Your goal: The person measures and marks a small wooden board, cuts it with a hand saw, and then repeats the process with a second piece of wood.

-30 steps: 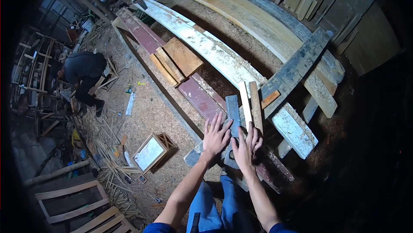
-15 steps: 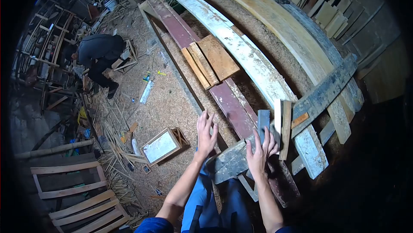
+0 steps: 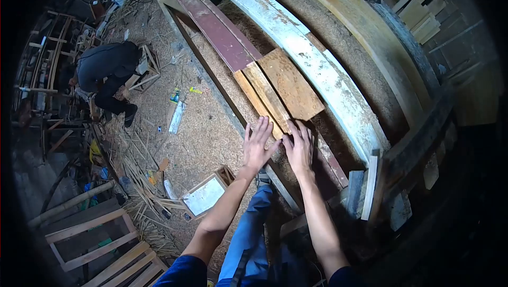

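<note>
Two narrow wooden strips (image 3: 263, 98) lie side by side on the long maroon plank (image 3: 217, 27), next to a wider brown board (image 3: 292, 83). My left hand (image 3: 257, 145) is at the near end of the outer strip, fingers stretched along its left edge and thumb out to the right. At the near end of the inner strip is my right hand (image 3: 299, 148), its fingers extended and seeming to touch the wood. Both hands are open. Fingertip contact under the strip ends is hidden.
A long whitish plank (image 3: 317, 59) and a yellowish plank (image 3: 365, 22) run alongside. Short upright wood pieces (image 3: 370, 186) stand at right. A small wooden box (image 3: 205, 197) sits on the sawdust floor. Another person (image 3: 106, 70) crouches at left. Wooden frames (image 3: 90, 239) lie lower left.
Both hands have moved forward to the near ends of the strips. My right hand has left the grey block by the cross plank. The view has shifted forward.
</note>
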A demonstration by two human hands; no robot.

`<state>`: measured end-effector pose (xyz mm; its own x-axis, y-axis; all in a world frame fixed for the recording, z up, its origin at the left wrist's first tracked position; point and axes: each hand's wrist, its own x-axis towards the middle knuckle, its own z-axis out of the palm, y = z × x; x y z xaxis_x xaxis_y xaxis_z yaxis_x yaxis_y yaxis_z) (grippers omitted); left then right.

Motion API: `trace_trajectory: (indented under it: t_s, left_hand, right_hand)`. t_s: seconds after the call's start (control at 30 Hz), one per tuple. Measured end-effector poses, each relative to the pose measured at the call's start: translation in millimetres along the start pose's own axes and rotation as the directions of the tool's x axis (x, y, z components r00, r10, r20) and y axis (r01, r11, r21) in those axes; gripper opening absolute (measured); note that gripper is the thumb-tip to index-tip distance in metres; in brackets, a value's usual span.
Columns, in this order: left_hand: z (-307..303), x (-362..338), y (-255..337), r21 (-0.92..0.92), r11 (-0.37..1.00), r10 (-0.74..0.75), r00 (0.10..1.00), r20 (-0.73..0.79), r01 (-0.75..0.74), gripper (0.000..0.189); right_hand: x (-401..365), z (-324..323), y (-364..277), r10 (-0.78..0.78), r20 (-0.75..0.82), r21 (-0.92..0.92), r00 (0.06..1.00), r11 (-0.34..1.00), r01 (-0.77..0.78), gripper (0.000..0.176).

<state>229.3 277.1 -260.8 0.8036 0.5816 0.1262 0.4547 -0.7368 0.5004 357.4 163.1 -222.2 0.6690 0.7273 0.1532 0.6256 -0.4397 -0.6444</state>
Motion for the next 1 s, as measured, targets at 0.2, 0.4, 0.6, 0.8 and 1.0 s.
trace_trajectory:
  t_s: [0.2, 0.4, 0.6, 0.8, 1.0]
  left_hand:
    - [1, 4, 0, -0.006, 1.000, -0.001, 0.998, -0.065, 0.001, 0.064]
    - [6, 2, 9, -0.108, 0.994, -0.041, 0.991, -0.124, 0.028, 0.064]
    - [8, 3, 18, -0.104, 0.990, -0.104, 0.986, -0.133, 0.090, 0.063]
    - [9, 4, 23, -0.124, 0.982, -0.158, 0.978, -0.137, 0.142, 0.063]
    - [-4, 9, 30, -0.034, 0.981, -0.191, 0.980, -0.049, 0.190, 0.065]
  right_hand:
    - [-2, 19, 1, -0.005, -0.090, 0.114, 0.996, 0.993, 0.015, 0.030]
    - [3, 16, 15, -0.044, -0.025, 0.082, 0.999, 0.996, 0.046, 0.028]
    - [8, 7, 21, -0.127, 0.050, -0.045, 0.991, 0.991, 0.129, 0.034]
    - [22, -3, 54, -0.302, 0.022, 0.002, 0.953, 0.953, 0.302, 0.029]
    - [33, -14, 79, -0.287, -0.057, -0.150, 0.956, 0.949, 0.276, 0.030]
